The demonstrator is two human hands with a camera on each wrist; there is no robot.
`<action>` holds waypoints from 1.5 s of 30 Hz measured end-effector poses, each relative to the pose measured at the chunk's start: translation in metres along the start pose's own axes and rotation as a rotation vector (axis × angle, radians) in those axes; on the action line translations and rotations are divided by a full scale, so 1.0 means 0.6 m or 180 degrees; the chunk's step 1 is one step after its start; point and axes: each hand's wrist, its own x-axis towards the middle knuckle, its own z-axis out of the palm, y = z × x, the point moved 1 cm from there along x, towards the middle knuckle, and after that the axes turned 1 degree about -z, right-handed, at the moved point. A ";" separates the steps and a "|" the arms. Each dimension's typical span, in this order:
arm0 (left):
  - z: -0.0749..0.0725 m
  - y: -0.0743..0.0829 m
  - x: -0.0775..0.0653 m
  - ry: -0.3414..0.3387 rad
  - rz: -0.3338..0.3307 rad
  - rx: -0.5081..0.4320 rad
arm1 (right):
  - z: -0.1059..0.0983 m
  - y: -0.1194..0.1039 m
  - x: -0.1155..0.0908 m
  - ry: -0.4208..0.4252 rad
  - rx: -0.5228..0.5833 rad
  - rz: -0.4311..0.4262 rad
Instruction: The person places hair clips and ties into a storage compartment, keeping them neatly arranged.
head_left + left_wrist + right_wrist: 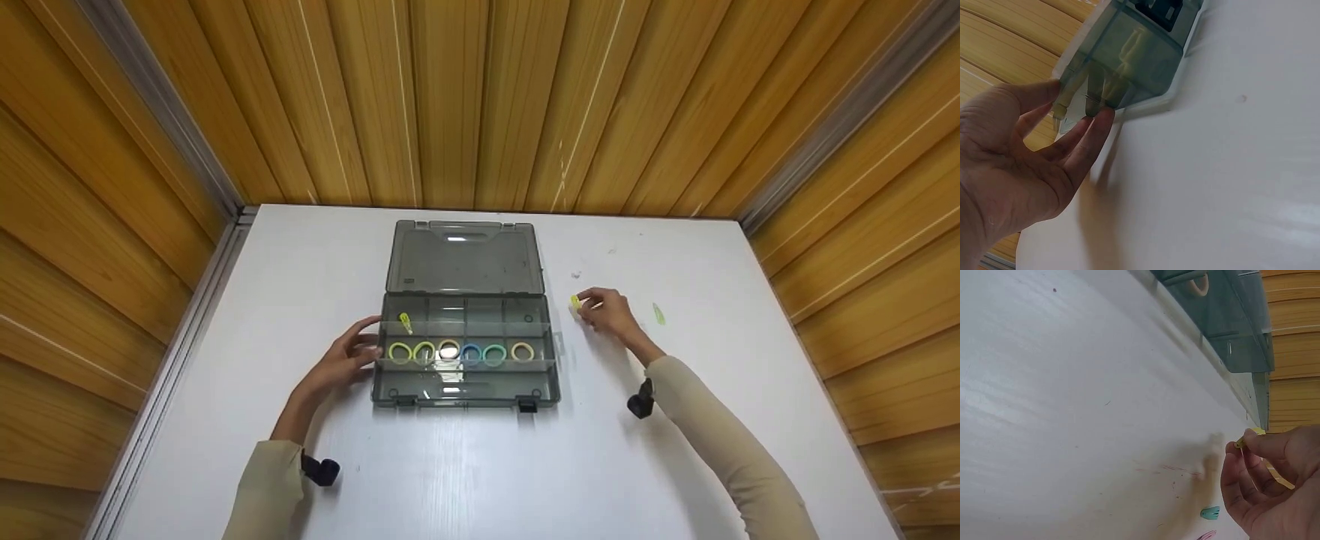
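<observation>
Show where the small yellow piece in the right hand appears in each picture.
Head: the small yellow piece is right of centre, pinched by the right hand.
Left wrist: not in it.
Right wrist: right side, below mid-height, at the fingertips.
Shared landmark: the see-through case, central in the first, at the top of the second, upper right in the third.

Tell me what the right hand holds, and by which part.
The right hand pinches a small yellow clip; by exactly which part cannot be told.
</observation>
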 end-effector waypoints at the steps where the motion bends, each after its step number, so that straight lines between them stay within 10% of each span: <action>1: 0.000 0.000 0.000 0.0000 0.0001 0.0000 | -0.001 -0.003 0.001 0.0007 0.0036 0.0005; 26: 0.002 0.001 0.002 -0.0082 0.0112 0.0024 | 0.046 -0.119 0.009 -0.0562 0.0341 -0.0382; 45: 0.008 -0.001 0.001 -0.0080 0.0044 -0.0038 | 0.150 -0.191 0.035 -0.0871 0.0359 -0.0749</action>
